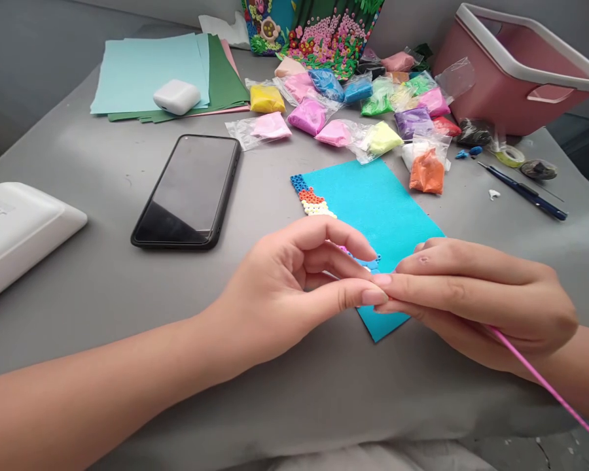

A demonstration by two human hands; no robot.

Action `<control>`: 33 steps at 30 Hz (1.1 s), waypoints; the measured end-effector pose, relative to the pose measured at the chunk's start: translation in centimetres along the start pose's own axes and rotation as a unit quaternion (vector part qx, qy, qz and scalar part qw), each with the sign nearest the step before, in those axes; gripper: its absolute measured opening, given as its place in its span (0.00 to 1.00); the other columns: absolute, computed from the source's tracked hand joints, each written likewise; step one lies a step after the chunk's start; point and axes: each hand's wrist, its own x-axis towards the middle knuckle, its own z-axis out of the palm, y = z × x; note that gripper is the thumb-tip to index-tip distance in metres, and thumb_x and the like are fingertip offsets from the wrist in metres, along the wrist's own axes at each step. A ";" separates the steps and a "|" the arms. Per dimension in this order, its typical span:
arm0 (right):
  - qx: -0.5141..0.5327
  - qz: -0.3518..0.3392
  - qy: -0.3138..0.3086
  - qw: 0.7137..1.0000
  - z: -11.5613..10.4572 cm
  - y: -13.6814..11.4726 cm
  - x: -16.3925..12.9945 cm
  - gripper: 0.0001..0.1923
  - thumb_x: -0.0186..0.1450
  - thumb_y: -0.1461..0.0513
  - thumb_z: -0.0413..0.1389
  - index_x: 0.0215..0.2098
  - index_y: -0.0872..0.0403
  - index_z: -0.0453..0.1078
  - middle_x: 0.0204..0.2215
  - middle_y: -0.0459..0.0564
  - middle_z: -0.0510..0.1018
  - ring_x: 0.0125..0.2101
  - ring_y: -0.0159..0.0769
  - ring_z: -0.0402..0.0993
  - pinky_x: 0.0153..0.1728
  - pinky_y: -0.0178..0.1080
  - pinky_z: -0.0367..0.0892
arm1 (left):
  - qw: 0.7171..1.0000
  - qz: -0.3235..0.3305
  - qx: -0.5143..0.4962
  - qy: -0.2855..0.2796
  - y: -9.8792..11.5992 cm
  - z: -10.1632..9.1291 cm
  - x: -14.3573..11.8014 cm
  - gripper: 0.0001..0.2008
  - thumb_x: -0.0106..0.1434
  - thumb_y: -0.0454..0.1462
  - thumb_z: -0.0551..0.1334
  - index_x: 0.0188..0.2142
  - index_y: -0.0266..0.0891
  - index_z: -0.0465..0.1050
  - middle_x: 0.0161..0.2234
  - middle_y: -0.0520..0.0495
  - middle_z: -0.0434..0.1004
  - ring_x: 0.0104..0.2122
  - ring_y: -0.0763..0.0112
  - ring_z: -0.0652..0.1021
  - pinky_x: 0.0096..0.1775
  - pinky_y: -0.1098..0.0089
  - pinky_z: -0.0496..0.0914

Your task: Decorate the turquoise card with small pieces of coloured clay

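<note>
Above a turquoise sheet (383,203), my two hands meet at the fingertips. My left hand (294,281) is closed in a pinch, thumb and fingers against the right fingertips. My right hand (491,288) is closed too, with a thin pink stick (544,381) running out from under its palm to the lower right. A speck of red-orange shows between the fingertips; what it is stays hidden. Small clay rings (313,196) in blue, orange and pale yellow cover the sheet's left corner. More blue and pink pieces are partly hidden behind my left hand.
Several bags of coloured clay (307,116) lie across the back, near a pink bin (491,91) and a decorated panel (319,39). A phone (186,190), white earbud case (177,97), paper sheets (127,72) and a white device (24,229) are left. A dark blue pen-like tool (525,191) lies right.
</note>
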 end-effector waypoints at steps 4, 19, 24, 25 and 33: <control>-0.040 -0.021 -0.004 0.999 0.0 0.2 -0.1 0.13 0.68 0.72 0.60 0.42 0.49 0.79 0.34 0.49 0.83 0.29 0.32 0.79 0.29 0.36 0.77 | 1.000 0.006 0.004 0.002 0.0 0.0 0.1 0.16 0.55 0.24 0.75 0.36 0.42 0.75 0.29 0.59 0.84 0.32 0.78 0.85 0.37 0.82 0.80; -0.023 0.036 0.014 0.999 -0.6 1.0 0.1 0.07 0.70 0.68 0.61 0.38 0.49 0.75 0.29 0.47 0.79 0.27 0.33 0.76 0.28 0.36 0.73 | 0.994 0.041 0.073 0.073 0.2 -0.5 0.5 0.06 0.60 0.33 0.75 0.35 0.44 0.84 0.34 0.56 0.85 0.35 0.76 0.83 0.38 0.80 0.80; -0.030 0.019 -0.036 0.999 -0.8 1.3 -0.2 0.07 0.71 0.67 0.59 0.41 0.49 0.77 0.30 0.48 0.82 0.28 0.32 0.79 0.29 0.34 0.75 | 0.991 0.031 0.094 0.093 0.2 -0.6 0.4 0.02 0.64 0.39 0.73 0.37 0.45 0.86 0.34 0.54 0.87 0.33 0.76 0.83 0.37 0.80 0.79; -0.025 0.018 -0.049 0.998 -0.9 1.3 -0.2 0.04 0.71 0.65 0.61 0.40 0.49 0.77 0.29 0.47 0.81 0.26 0.32 0.78 0.28 0.34 0.75 | 0.991 0.030 0.090 0.096 0.2 -0.5 0.4 0.04 0.63 0.41 0.74 0.35 0.45 0.86 0.33 0.54 0.87 0.32 0.76 0.83 0.36 0.80 0.79; 0.003 -0.002 -0.103 0.995 -0.7 1.8 -0.3 0.05 0.72 0.68 0.59 0.42 0.53 0.75 0.31 0.48 0.81 0.30 0.30 0.78 0.31 0.32 0.75 | 0.990 0.036 0.103 0.086 0.5 -0.5 0.4 0.07 0.58 0.40 0.77 0.32 0.43 0.84 0.30 0.56 0.84 0.32 0.77 0.82 0.35 0.82 0.78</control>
